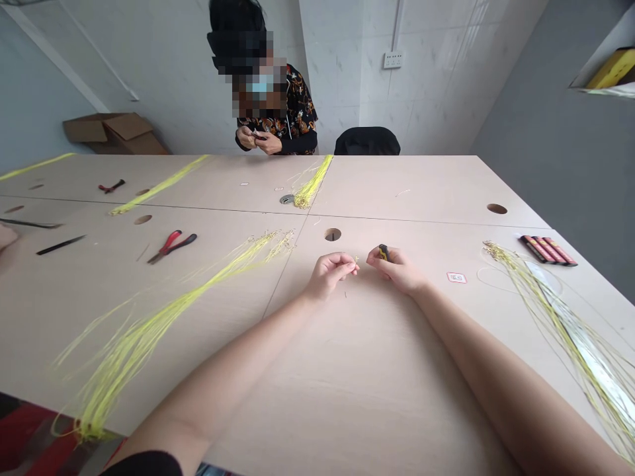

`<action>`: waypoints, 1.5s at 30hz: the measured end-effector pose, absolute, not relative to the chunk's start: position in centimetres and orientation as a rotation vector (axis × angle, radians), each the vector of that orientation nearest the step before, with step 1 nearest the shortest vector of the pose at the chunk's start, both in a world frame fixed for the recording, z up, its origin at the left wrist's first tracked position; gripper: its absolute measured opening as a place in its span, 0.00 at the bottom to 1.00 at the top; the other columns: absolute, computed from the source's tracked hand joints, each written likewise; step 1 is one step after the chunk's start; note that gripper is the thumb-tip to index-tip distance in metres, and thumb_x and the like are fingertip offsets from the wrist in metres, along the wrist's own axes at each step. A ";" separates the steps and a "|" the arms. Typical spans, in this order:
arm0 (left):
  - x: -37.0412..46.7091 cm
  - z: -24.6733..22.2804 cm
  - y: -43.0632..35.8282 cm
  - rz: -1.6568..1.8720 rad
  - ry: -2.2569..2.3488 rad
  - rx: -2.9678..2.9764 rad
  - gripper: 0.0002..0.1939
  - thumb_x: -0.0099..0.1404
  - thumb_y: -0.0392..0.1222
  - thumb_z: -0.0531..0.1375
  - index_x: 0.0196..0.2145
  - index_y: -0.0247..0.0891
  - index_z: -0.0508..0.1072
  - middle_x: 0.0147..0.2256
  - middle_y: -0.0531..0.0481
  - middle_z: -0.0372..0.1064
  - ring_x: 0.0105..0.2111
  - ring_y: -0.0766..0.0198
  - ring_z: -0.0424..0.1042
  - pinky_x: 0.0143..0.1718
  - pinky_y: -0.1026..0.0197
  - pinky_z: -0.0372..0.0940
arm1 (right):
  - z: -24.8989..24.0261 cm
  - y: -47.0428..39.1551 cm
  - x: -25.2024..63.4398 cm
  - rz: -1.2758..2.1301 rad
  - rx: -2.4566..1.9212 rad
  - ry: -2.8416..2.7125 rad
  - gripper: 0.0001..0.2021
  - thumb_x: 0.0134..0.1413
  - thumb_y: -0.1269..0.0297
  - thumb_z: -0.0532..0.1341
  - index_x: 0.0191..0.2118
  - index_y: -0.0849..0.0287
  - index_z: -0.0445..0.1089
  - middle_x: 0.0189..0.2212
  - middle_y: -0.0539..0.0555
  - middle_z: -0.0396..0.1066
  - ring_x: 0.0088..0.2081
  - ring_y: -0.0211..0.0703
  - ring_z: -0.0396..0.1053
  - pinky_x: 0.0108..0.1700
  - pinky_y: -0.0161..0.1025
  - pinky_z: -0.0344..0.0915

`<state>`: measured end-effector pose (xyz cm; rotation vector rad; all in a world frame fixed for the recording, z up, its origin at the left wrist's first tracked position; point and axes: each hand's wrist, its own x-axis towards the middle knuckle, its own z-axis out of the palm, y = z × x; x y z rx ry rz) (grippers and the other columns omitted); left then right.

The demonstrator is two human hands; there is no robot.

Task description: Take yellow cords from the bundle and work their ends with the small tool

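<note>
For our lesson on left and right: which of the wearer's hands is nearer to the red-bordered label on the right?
Right. The right hand is left of the label, apart from it; the left hand is farther left, beyond the right hand.

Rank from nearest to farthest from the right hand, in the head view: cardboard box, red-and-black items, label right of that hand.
1. Label, just right of the right hand
2. Red-and-black items, farther right
3. Cardboard box, far left, at back

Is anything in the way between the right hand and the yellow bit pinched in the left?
Nothing visible: only an open gap separates the right hand, holding a black-and-yellow tool, from the yellow bit in the left hand.
</note>
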<state>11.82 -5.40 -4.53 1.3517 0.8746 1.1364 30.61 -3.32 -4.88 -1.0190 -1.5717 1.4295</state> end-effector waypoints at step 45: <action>11.7 -5.4 -4.6 1.188 0.699 1.097 0.08 0.51 0.41 0.62 0.23 0.33 0.70 0.21 0.54 0.65 0.18 0.76 0.51 0.20 0.68 0.46 | -4.7 -5.9 27.5 1.926 -0.732 -1.203 0.10 0.41 0.66 0.58 0.21 0.58 0.54 0.16 0.44 0.49 0.18 0.30 0.48 0.21 0.32 0.45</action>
